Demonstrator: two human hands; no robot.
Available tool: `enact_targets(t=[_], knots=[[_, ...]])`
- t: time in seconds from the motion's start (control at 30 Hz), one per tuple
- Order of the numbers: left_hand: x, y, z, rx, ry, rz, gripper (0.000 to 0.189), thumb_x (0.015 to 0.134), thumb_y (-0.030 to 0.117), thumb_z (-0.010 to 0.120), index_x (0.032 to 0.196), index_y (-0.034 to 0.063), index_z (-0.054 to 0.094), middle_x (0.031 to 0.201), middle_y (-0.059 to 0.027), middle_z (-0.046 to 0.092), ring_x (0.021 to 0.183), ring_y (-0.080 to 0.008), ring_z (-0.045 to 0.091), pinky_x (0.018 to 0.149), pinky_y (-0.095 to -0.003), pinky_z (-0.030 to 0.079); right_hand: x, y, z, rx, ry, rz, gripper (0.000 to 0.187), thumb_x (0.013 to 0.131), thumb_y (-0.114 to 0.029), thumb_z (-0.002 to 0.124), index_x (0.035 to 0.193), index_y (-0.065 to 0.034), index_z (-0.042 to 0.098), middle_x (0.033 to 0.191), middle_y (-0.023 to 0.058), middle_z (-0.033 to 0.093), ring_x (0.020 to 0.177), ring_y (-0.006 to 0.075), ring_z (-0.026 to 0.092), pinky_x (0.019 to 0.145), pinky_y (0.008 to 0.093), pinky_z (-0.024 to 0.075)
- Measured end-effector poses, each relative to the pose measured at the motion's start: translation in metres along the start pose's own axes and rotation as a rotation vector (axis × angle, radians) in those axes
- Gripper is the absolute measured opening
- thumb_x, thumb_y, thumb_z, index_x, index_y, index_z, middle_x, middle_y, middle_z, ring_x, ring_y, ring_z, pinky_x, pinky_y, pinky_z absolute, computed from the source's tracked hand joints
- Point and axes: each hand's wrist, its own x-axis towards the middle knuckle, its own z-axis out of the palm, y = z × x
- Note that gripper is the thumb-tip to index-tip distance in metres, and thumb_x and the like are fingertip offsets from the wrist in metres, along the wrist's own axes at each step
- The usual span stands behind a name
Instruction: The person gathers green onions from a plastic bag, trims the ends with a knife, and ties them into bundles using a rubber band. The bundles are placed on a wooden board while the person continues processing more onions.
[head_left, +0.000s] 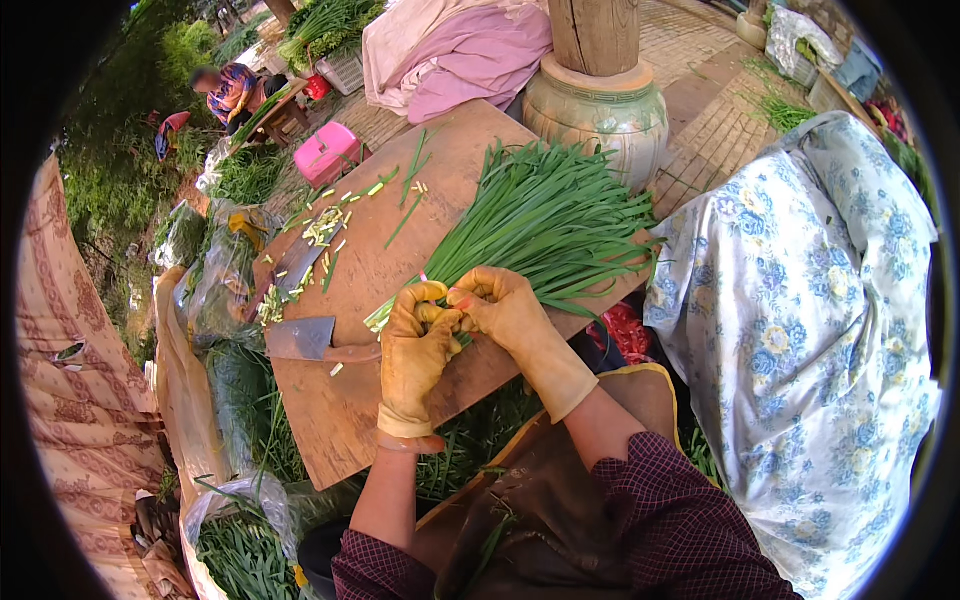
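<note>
A thick bundle of green garlic chives (540, 217) lies on a brown wooden board, its pale cut ends towards me. A thin pink tie (424, 277) shows on the stalks near those ends. Over the bundle's lower end, my left hand (416, 345) in a yellow rubber glove has its fingers curled; what they hold is hidden. Beside it, touching its fingers, my gloved right hand (499, 307) pinches a bit of pink tie between thumb and forefinger. Left of my left hand lies a cleaver (301, 339) with a wooden handle.
Chopped pale stalk ends (322, 227) lie around a second blade (298, 262) on the board (345, 412). Beyond stand a glazed pillar base (596, 112) and a pink box (327, 154). Flowered cloth (787, 337) hangs at right, bagged greens (247, 555) at lower left. A person sits far left.
</note>
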Motion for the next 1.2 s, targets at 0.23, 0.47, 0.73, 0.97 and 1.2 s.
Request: enact_targets(t=[0.23, 0.47, 0.73, 0.97, 1.2], knots=[[0.011, 0.006, -0.008, 0.153, -0.073, -0.107, 0.014, 0.095, -0.003, 0.062, 0.109, 0.0000, 0.066, 0.085, -0.0044, 0.070, 0.065, -0.0072, 0.060, 0.053, -0.0198, 0.047, -0.015, -0.016, -0.001, -0.059, -0.057, -0.057, 0.010, 0.094, -0.009, 0.070, 0.090, -0.0002, 0.066, 0.072, 0.0021, 0.066, 0.061, 0.0074, 0.058, 0.055, 0.0248, 0.0472], [0.010, 0.014, -0.005, 0.170, -0.057, -0.156, 0.003, 0.093, 0.003, 0.067, 0.095, 0.0007, 0.069, 0.078, -0.0027, 0.068, 0.054, -0.0059, 0.053, 0.049, -0.0202, 0.042, -0.017, -0.021, -0.004, -0.127, -0.033, -0.084, 0.013, 0.095, -0.010, 0.069, 0.090, 0.0008, 0.065, 0.071, 0.0029, 0.066, 0.060, 0.0079, 0.058, 0.055, 0.0257, 0.0476], [0.006, -0.006, 0.006, 0.547, 0.153, 0.182, 0.009, 0.091, 0.008, 0.072, 0.091, 0.0011, 0.066, 0.073, -0.0013, 0.065, 0.059, -0.0080, 0.058, 0.054, -0.0253, 0.047, -0.019, -0.022, -0.011, -0.325, -0.044, -0.111, 0.017, 0.094, -0.015, 0.070, 0.091, 0.0014, 0.068, 0.067, 0.0036, 0.064, 0.059, 0.0090, 0.058, 0.054, 0.0270, 0.0465], [-0.005, -0.005, 0.010, 0.784, 0.168, 0.382, 0.006, 0.093, 0.008, 0.068, 0.097, 0.0041, 0.066, 0.079, -0.0081, 0.068, 0.068, -0.0191, 0.063, 0.063, -0.0334, 0.050, -0.026, -0.032, -0.017, -0.063, -0.114, -0.108, 0.020, 0.096, -0.018, 0.068, 0.093, 0.0021, 0.066, 0.072, 0.0032, 0.065, 0.061, 0.0088, 0.058, 0.057, 0.0254, 0.0471], [-0.013, -0.001, 0.017, 0.524, 0.188, 0.337, 0.011, 0.095, 0.004, 0.065, 0.105, 0.0047, 0.067, 0.083, -0.0115, 0.068, 0.073, -0.0224, 0.064, 0.067, -0.0354, 0.052, -0.025, -0.040, -0.025, -0.252, 0.050, -0.122, 0.032, 0.097, -0.031, 0.069, 0.095, 0.0007, 0.064, 0.069, 0.0057, 0.065, 0.058, 0.0101, 0.059, 0.054, 0.0271, 0.0485]])
